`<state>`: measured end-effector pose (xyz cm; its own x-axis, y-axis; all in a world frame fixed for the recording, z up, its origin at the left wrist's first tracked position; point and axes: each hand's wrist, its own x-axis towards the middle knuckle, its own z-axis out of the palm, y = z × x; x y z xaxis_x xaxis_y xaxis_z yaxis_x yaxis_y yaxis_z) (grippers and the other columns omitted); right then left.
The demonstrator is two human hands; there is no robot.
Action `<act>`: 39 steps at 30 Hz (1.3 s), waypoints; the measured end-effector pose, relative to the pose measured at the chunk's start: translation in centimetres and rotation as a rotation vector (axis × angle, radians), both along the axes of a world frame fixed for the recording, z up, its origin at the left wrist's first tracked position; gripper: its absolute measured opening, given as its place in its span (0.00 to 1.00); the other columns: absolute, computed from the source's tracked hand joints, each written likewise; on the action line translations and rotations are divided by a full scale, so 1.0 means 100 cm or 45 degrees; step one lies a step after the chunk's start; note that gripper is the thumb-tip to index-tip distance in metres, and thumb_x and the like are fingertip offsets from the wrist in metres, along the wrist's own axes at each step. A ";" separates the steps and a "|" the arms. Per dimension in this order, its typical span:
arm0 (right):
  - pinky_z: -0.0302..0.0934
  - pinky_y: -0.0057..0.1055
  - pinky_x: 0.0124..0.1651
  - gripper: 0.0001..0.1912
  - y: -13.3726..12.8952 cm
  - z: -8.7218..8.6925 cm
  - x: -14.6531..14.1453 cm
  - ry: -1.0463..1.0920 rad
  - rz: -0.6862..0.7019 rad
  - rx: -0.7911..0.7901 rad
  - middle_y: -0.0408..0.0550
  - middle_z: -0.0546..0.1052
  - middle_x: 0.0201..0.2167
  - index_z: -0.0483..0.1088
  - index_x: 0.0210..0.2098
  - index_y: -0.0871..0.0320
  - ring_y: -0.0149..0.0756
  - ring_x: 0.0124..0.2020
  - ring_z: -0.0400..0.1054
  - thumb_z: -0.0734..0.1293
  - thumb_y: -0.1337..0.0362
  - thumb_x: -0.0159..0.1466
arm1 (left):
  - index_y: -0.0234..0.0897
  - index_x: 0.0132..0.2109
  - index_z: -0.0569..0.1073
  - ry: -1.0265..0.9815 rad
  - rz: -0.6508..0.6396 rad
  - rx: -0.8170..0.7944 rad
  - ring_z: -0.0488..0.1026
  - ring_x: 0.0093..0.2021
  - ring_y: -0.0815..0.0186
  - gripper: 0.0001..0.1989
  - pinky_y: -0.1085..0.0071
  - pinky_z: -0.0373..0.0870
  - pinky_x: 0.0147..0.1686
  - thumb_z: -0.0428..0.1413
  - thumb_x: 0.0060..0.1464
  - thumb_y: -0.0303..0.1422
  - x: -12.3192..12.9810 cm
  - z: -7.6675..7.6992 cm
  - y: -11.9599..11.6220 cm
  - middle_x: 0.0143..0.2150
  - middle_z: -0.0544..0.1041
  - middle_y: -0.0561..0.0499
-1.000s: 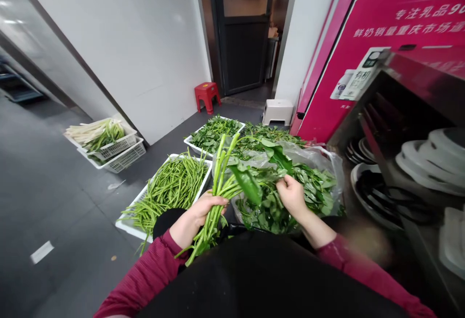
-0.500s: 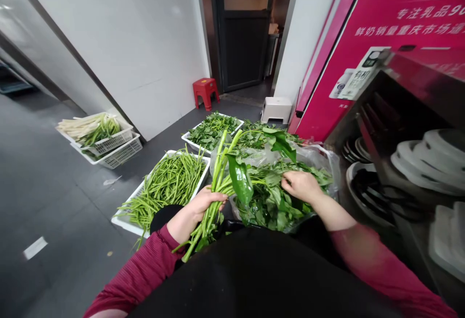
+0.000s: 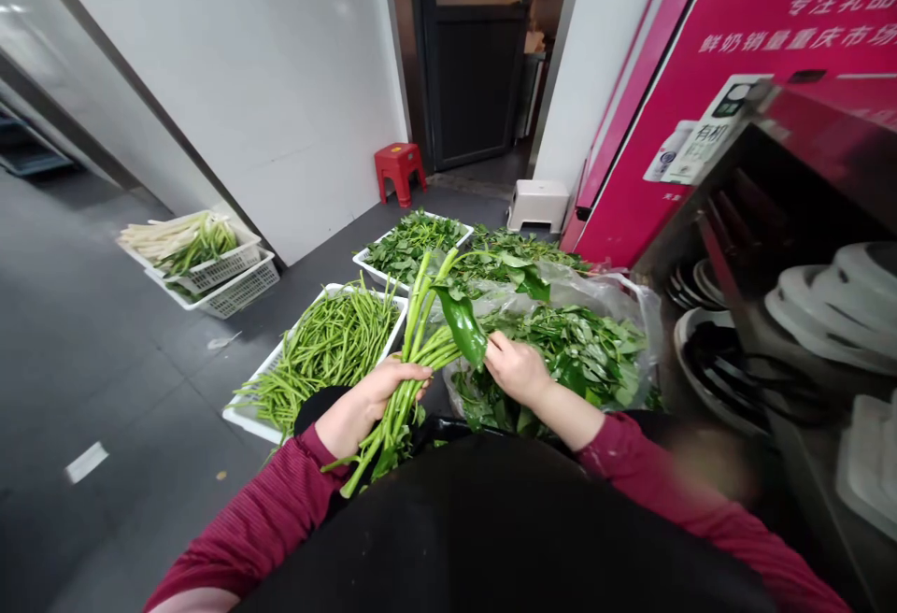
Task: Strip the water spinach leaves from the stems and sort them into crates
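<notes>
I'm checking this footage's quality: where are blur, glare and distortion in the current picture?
Head view: a hazy smudge by the right sleeve; highlights on the glossy leaf; soft floor at far left. Same view: pink cabinet leans outward; stems look fairly sharp.

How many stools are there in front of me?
2: a red stool left of the dark door, and a white stool to its right, near the pink panel.
</notes>
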<state>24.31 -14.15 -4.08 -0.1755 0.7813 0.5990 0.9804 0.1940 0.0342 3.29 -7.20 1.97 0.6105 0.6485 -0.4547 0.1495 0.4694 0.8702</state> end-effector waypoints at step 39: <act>0.56 0.25 0.36 0.14 0.030 0.023 0.006 1.067 0.706 -1.181 0.43 0.72 0.31 0.72 0.30 0.59 0.29 0.32 0.64 0.62 0.55 0.59 | 0.29 0.23 0.69 0.047 0.303 0.246 0.63 0.13 0.74 0.11 0.78 0.60 0.14 0.62 0.37 0.31 -0.008 -0.009 0.020 0.14 0.68 0.53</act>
